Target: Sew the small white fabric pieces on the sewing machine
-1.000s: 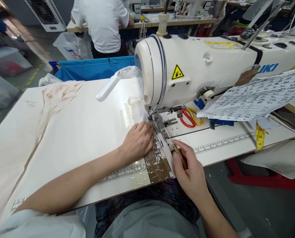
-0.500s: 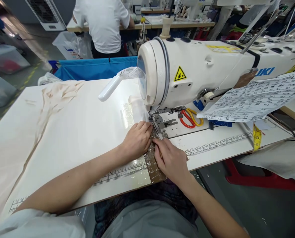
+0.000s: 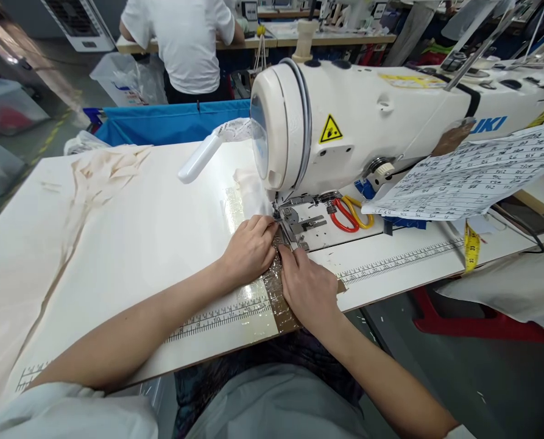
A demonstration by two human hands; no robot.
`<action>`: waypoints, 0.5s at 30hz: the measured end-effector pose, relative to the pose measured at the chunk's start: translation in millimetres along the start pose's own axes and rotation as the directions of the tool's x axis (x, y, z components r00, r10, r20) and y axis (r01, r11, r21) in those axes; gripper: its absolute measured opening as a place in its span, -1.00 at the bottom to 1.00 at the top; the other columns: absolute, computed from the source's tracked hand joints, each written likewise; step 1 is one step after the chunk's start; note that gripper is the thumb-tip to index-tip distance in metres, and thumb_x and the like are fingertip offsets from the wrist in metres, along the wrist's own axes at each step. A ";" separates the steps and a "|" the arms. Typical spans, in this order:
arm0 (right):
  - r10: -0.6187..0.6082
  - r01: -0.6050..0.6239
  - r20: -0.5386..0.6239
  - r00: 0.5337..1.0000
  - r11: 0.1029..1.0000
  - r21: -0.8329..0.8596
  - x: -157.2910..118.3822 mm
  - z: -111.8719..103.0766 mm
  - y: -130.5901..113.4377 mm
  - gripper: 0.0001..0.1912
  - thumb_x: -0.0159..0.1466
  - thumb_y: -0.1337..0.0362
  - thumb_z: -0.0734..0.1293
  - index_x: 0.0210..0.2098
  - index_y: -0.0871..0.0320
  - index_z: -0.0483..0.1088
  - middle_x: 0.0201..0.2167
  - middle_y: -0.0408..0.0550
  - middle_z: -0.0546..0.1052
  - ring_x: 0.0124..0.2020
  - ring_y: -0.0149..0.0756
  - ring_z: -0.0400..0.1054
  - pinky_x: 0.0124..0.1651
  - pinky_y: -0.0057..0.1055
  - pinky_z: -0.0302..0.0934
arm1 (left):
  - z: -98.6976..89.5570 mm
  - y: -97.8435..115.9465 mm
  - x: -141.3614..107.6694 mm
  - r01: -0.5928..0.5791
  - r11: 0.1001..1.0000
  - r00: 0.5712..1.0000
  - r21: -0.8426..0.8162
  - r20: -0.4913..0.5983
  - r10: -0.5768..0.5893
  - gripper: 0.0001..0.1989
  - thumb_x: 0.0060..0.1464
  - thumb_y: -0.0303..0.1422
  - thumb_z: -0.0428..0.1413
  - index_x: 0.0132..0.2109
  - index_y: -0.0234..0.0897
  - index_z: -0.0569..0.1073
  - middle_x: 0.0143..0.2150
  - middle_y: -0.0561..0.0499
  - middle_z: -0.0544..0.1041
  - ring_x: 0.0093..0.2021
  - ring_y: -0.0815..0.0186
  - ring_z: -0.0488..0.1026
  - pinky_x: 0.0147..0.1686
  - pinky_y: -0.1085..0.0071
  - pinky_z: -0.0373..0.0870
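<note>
- Broadly, a long cream-white worktop with a printed ruler strip along its near edge carries everything; pale peach fabric lies crumpled at its far left corner.
- A large white industrial sewing machine with a yellow warning triangle stands on the right half, its head over the needle plate.
- A white printed paper sheet of rows of figures rests against the machine's arm.
- A person in a white shirt stands at another bench behind a blue bin.
- The left hand lies flat, fingers together, pressing a thin white cloth strip just left of the presser foot.
- The right hand lies palm down, touching the left, fingertips at the foot; whether it pinches anything I cannot tell.
- Red-and-yellow-handled scissors lie on the machine bed, just right of the foot.
- A yellow tape measure hangs over the worktop's right edge.
</note>
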State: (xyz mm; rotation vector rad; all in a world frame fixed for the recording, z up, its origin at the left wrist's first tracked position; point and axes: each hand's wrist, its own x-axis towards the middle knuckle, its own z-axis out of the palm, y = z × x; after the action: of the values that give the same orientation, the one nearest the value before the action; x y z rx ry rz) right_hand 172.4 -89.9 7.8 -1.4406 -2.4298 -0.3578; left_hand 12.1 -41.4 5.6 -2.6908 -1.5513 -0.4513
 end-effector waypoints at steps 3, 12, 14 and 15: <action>0.017 -0.017 0.009 1.000 1.000 0.000 2.5 0.2 -1.0 -0.65 0.33 0.45 0.25 0.10 0.29 0.40 -0.32 0.04 0.54 -0.53 -0.30 0.43 -0.57 -0.38 0.10 | -0.5 -4.4 0.1 -0.007 1.000 1.000 -0.025 -0.018 0.007 -0.61 0.28 -0.40 -0.15 0.15 -0.44 0.37 0.11 -0.23 0.40 0.09 0.06 0.32 0.02 0.12 0.40; 0.038 0.030 -0.127 0.991 0.871 0.491 -33.8 -13.8 15.6 -0.67 0.45 0.31 0.11 0.06 0.22 0.42 -0.18 0.06 0.60 -0.21 -0.22 0.53 -0.28 -0.41 0.32 | -7.4 -4.2 2.6 0.078 0.997 0.997 0.030 -0.009 -0.077 -0.66 0.24 -0.44 -0.07 0.11 -0.40 0.40 0.12 -0.15 0.43 0.12 0.12 0.31 0.08 0.14 0.35; 0.077 0.004 -0.112 0.991 0.805 0.594 -42.0 -10.2 23.2 -0.62 0.45 0.25 0.11 0.15 0.19 0.37 -0.05 0.12 0.58 -0.07 -0.14 0.50 -0.14 -0.33 0.35 | -15.6 -1.5 0.9 0.085 0.996 0.995 0.024 0.047 -0.086 -0.67 0.24 -0.45 -0.05 0.10 -0.40 0.41 0.14 -0.17 0.41 0.12 0.14 0.31 0.09 0.20 0.36; 0.123 -0.044 -0.084 0.989 0.783 0.621 -44.3 -6.5 26.9 -0.58 0.44 0.19 0.14 0.20 0.18 0.33 -0.03 0.14 0.57 -0.07 -0.09 0.50 -0.14 -0.28 0.36 | -20.4 -1.9 -1.5 0.071 0.997 0.994 0.008 0.079 -0.071 -0.67 0.26 -0.45 -0.05 0.11 -0.41 0.40 0.14 -0.19 0.41 0.12 0.16 0.32 0.08 0.24 0.37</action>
State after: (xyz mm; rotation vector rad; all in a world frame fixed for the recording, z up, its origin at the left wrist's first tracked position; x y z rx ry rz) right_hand 217.1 -115.4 -0.9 -1.1707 -2.0772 0.3486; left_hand 4.9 -44.6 24.6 -2.6881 -1.6704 -0.3460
